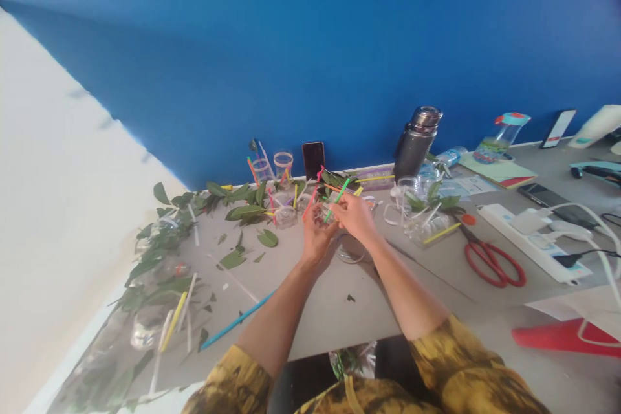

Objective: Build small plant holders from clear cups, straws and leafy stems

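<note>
My left hand is closed around a small clear plastic container, mostly hidden by my fingers. My right hand meets it from the other side, its fingers closed on a green straw that slants up out of the container. A pink straw and an orange straw also show close to my fingers; whether they belong to the same container I cannot tell. Just beyond are more clear plastic pieces with straws and green leaves. A clear ring-shaped piece lies under my right wrist.
Leaves, straws and plastic pieces cover the table's left side, with a blue stick nearby. Red-handled scissors, a power strip and a dark thermos stand or lie to the right. A phone leans against the blue wall.
</note>
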`<state>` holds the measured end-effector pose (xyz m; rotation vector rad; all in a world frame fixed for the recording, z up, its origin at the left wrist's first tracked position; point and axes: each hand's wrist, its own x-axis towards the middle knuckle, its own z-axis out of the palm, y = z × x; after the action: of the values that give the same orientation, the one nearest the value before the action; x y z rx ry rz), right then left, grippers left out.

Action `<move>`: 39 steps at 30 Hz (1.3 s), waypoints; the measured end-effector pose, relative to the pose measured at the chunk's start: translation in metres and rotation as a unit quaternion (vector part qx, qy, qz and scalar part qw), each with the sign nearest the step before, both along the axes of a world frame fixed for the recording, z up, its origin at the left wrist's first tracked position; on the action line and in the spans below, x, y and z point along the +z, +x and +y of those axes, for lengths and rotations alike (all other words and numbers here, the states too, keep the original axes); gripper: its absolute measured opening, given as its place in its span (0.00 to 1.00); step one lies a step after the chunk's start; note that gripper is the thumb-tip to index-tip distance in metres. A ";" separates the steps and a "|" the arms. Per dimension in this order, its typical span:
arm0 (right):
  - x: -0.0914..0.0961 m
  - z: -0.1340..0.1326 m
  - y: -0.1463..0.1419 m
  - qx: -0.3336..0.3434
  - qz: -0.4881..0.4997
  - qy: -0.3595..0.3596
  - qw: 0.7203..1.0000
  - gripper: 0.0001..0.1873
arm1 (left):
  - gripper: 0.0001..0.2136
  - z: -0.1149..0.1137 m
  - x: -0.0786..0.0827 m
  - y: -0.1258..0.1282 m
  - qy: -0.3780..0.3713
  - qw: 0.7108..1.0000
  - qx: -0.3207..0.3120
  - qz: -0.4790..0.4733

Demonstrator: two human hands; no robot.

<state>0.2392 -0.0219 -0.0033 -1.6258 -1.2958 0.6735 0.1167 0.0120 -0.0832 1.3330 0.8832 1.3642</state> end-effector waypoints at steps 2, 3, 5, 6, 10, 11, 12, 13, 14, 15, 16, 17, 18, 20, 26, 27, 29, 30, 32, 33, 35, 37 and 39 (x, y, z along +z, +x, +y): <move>-0.003 0.002 -0.001 -0.006 0.007 0.013 1.000 0.07 | 0.30 0.000 -0.002 -0.001 -0.012 0.999 -0.018 -0.028; -0.005 0.003 -0.002 -0.008 0.008 0.019 1.000 0.07 | 0.28 0.000 -0.002 -0.001 -0.024 0.998 -0.031 -0.045; -0.007 0.004 -0.002 -0.010 0.011 0.025 1.000 0.07 | 0.24 0.000 -0.004 -0.002 -0.055 0.994 -0.052 -0.077; -0.008 0.004 -0.002 -0.010 0.014 0.026 1.000 0.07 | 0.23 0.001 -0.004 -0.002 -0.069 0.992 -0.057 -0.087; -0.008 0.003 -0.002 -0.033 0.021 0.036 0.999 0.11 | 0.25 0.000 -0.001 -0.003 -0.059 0.996 -0.021 -0.058; -0.008 0.003 -0.002 -0.045 0.020 0.042 0.998 0.15 | 0.26 -0.001 0.000 -0.004 -0.038 0.998 -0.003 -0.043; -0.007 0.003 -0.001 -0.053 0.020 0.047 0.997 0.20 | 0.26 -0.002 0.002 -0.005 -0.012 0.999 0.017 -0.029; -0.006 0.002 0.000 -0.052 0.023 0.048 0.997 0.23 | 0.26 -0.003 0.004 -0.005 0.014 0.999 0.036 -0.018; -0.005 0.002 0.001 -0.039 0.029 0.048 0.998 0.25 | 0.25 -0.004 0.006 -0.006 0.037 0.998 0.051 -0.009; -0.004 0.002 0.003 -0.017 0.038 0.047 0.998 0.25 | 0.25 -0.006 0.008 -0.007 0.055 0.997 0.061 -0.002; -0.003 0.001 0.004 0.008 0.049 0.047 0.998 0.23 | 0.26 -0.007 0.009 -0.007 0.066 0.996 0.065 0.004; -0.002 0.001 0.006 0.030 0.060 0.050 0.997 0.21 | 0.26 -0.008 0.010 -0.007 0.071 0.995 0.065 0.008; -0.002 0.001 0.008 0.046 0.070 0.053 0.995 0.19 | 0.26 -0.009 0.011 -0.007 0.072 0.995 0.064 0.010; -0.001 0.001 0.011 0.053 0.086 0.061 0.993 0.17 | 0.26 -0.010 0.011 -0.007 0.072 0.996 0.058 0.010; 0.000 0.001 0.013 0.008 0.079 0.030 0.996 0.18 | 0.24 -0.008 0.010 -0.006 0.070 0.997 0.031 -0.014; 0.000 0.000 0.013 0.000 0.075 0.023 0.997 0.18 | 0.24 -0.008 0.010 -0.006 0.068 0.997 0.031 -0.015; 0.001 0.000 0.010 -0.013 0.070 0.014 0.997 0.18 | 0.23 -0.007 0.010 -0.006 0.064 0.997 0.029 -0.017; 0.002 0.000 0.009 -0.018 0.068 0.011 0.997 0.18 | 0.23 -0.007 0.010 -0.006 0.062 0.998 0.026 -0.018; 0.001 0.000 0.007 -0.027 0.062 0.007 0.998 0.19 | 0.23 -0.006 0.010 -0.006 0.060 0.998 0.026 -0.016; 0.001 0.000 0.007 -0.027 0.061 0.005 0.998 0.19 | 0.23 -0.006 0.010 -0.006 0.061 0.998 0.030 -0.014; -0.001 0.000 0.008 -0.013 0.072 0.006 0.997 0.20 | 0.23 -0.006 0.011 -0.006 0.065 0.997 0.041 -0.013; -0.001 0.000 0.012 0.018 0.106 0.009 0.994 0.22 | 0.24 -0.006 0.013 -0.007 0.066 0.997 0.047 -0.015; 0.000 -0.002 0.018 0.052 0.146 -0.004 0.988 0.24 | 0.25 -0.007 0.015 -0.007 0.064 0.997 0.046 -0.010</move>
<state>0.2572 -0.0237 -0.0035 -1.4098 -1.1679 0.9437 0.1092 0.0053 -0.0679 1.3874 0.8650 1.5251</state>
